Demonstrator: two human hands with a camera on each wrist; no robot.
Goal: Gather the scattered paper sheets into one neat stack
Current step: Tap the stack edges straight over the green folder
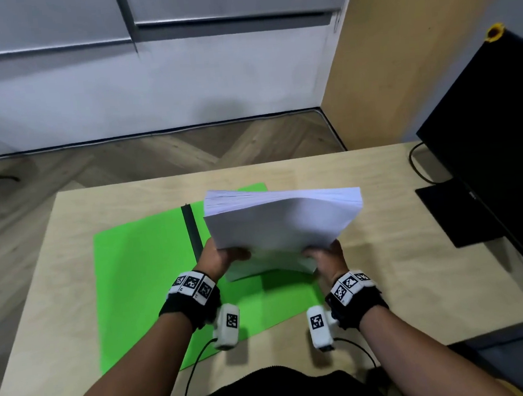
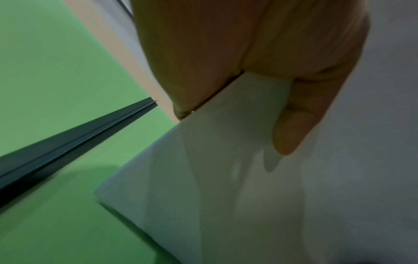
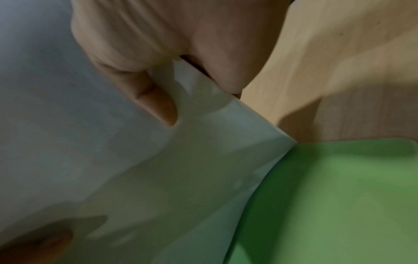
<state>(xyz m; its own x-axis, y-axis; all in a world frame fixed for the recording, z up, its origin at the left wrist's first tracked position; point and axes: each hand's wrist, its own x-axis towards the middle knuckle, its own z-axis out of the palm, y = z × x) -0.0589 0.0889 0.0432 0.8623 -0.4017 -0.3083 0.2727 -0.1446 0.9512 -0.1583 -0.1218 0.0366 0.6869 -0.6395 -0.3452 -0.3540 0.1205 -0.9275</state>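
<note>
Head view: we hold a thick white stack of paper sheets (image 1: pixel 283 224) tilted up off the pale wooden surface (image 1: pixel 375 171), its near edge low over the bright green mat (image 1: pixel 146 272) and its far edge raised. Our left hand (image 1: pixel 224 257) grips the near left corner, thumb on top and fingers beneath; our right hand (image 1: pixel 325 255) grips the near right corner the same way, as both wrist views confirm. No loose sheets show anywhere on the surface or mat, so the gathering looks done. The far edge fans slightly, with sheet ends stepping out of line, and the near end bends under our thumbs. What seems left, by our reading, is squaring the edges and laying the stack flat. A thin black bar (image 1: pixel 192 230) lies on the mat just left of the stack; a black monitor (image 1: pixel 501 149) stands at right.
</note>
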